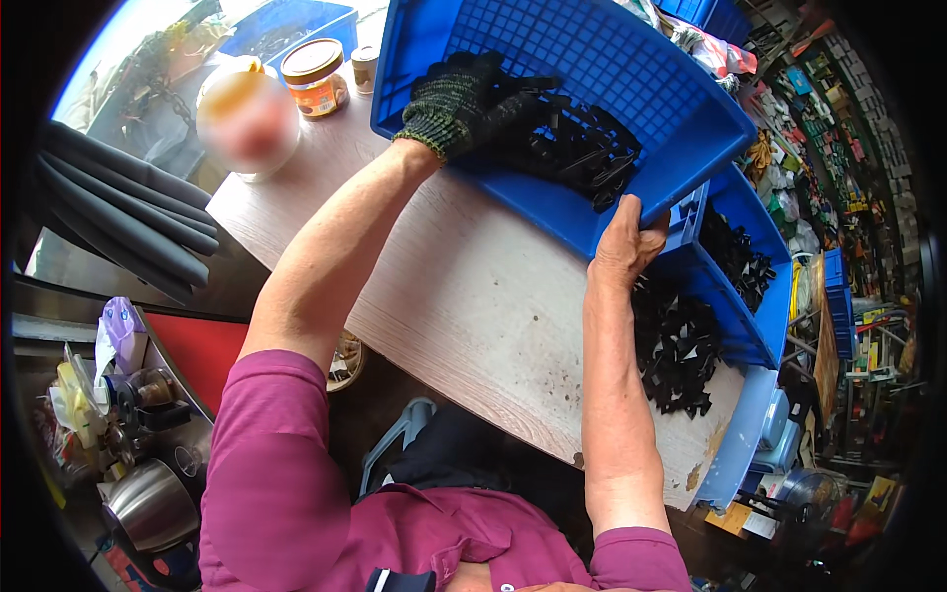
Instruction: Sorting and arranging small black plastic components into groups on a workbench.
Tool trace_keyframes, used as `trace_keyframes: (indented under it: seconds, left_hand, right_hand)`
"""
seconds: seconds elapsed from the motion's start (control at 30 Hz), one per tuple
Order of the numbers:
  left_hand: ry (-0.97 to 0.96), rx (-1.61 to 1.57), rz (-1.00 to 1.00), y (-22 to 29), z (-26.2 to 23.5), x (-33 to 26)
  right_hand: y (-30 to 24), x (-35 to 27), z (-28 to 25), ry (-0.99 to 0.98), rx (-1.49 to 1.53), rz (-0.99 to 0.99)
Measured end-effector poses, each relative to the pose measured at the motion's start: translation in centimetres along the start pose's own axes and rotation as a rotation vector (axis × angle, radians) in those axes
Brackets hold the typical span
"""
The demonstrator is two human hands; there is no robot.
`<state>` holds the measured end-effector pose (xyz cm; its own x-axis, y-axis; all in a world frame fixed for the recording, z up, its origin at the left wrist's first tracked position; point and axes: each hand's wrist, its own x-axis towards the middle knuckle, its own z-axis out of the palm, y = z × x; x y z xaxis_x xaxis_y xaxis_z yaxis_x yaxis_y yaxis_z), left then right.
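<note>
A large blue plastic bin (730, 118) with a grid-patterned wall is tilted toward me over the table. Many small black pieces (592, 148), too jumbled to name more closely, lie in it. My left hand (449, 104), in a dark green and black knit glove, reaches inside at the bin's left end. Its fingers are stretched out beside the black pieces, and their tips blend into the dark pile. Bare and closed, my right hand (626, 242) grips the bin's near right corner, fingers round the rim.
Right of the table stands another blue bin (725, 296) of black pieces, with a loose black heap (681, 345) on the tabletop (473, 286). A lidded tub (316, 79) and a blurred round container (247, 118) stand at the back left. A steel pot (153, 503) is lower left.
</note>
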<state>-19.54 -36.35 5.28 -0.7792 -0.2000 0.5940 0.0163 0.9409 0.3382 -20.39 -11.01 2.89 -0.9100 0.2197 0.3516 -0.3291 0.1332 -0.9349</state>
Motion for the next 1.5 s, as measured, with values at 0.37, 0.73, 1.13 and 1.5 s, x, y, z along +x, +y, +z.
trace_keyframes:
  seconds: [0.37,0.73,1.13,1.5]
  left_hand:
    - [0.007,-0.056,0.045,-0.6,1.4,0.4]
    - [-0.001,0.015,0.163,-0.8,2.4,-0.2]
    - [-0.019,-0.059,0.162,3.7,1.4,-3.7]
    - [0.008,-0.162,0.242,4.5,0.2,-7.5]
  right_hand:
    - [2.5,1.4,0.7,0.095,-0.071,-0.092]
    - [2.3,1.1,1.1,0.106,-0.026,-0.056]
    - [2.7,0.8,1.0,0.106,0.015,-0.02]
    - [4.2,1.3,0.8,0.101,-0.032,-0.059]
